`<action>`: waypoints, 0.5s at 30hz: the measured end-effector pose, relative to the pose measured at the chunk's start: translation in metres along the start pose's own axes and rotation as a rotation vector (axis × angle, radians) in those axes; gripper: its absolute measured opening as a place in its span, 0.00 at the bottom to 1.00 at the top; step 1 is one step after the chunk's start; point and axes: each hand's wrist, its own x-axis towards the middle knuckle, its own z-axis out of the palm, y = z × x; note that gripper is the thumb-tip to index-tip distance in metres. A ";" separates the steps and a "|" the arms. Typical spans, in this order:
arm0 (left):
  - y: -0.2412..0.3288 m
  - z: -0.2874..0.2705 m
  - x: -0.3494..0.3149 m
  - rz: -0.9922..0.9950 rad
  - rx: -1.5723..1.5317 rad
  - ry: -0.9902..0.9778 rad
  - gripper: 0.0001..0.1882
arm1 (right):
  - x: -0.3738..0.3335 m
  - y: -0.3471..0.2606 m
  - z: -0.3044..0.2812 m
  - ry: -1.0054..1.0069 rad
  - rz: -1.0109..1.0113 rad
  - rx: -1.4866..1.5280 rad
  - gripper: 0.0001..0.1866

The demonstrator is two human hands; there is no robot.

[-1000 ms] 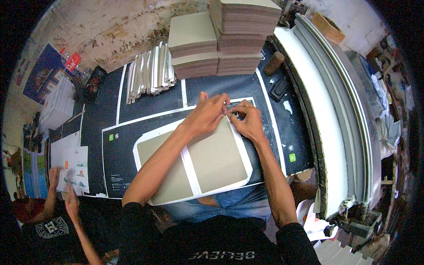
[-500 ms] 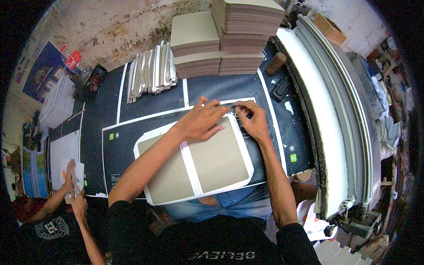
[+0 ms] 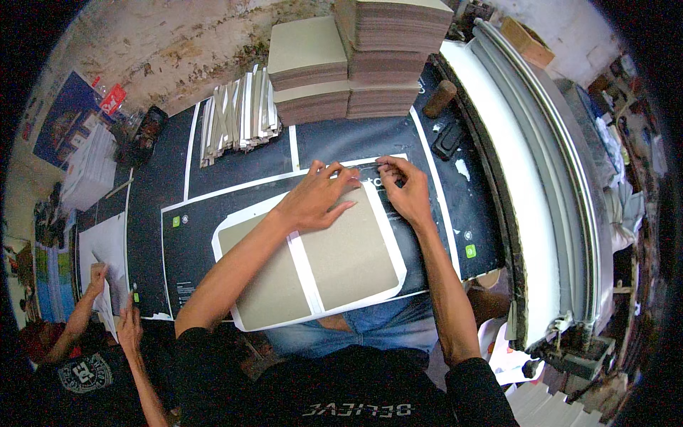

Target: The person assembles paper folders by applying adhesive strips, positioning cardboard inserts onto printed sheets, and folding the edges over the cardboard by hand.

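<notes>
Two grey-brown boards lie side by side on a white sheet, whose margins show round them and as a strip between them. My left hand rests over the upper edge of the boards, fingers bent forward and thumb apart, with nothing visible in its grip. Just beyond the upper right corner, my right hand has thumb and fingertips pinched together; whatever they hold is too small to make out. Under the boards is a black printed sheet with a white border, spread on the table.
Tall stacks of grey board and a pile of strips stand at the back. A roller machine borders the right side, near a wooden cylinder and a black object. A co-worker's hands handle white sheets at left.
My hands have drawn slightly apart at the upper right corner, uncovering print between them. The co-worker's hands have separated and lifted a sheet. The whole view has shifted a little.
</notes>
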 end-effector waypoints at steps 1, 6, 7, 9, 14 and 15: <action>0.000 0.000 -0.001 -0.001 0.000 -0.005 0.24 | 0.000 0.001 0.000 0.008 -0.007 0.003 0.14; 0.001 -0.002 -0.003 -0.059 -0.073 -0.059 0.23 | -0.001 -0.001 0.001 0.034 -0.036 -0.024 0.14; 0.001 -0.003 -0.003 -0.045 -0.050 -0.049 0.23 | -0.002 -0.003 0.000 0.026 -0.064 -0.042 0.14; 0.002 -0.005 -0.004 -0.062 -0.065 0.004 0.24 | -0.003 -0.006 -0.001 0.010 -0.120 -0.079 0.13; 0.009 -0.013 0.022 -0.198 -0.319 0.296 0.29 | -0.003 -0.007 -0.003 -0.023 -0.157 -0.132 0.10; 0.007 -0.008 0.027 -0.188 -0.360 0.294 0.30 | -0.002 -0.007 -0.002 -0.025 -0.179 -0.141 0.10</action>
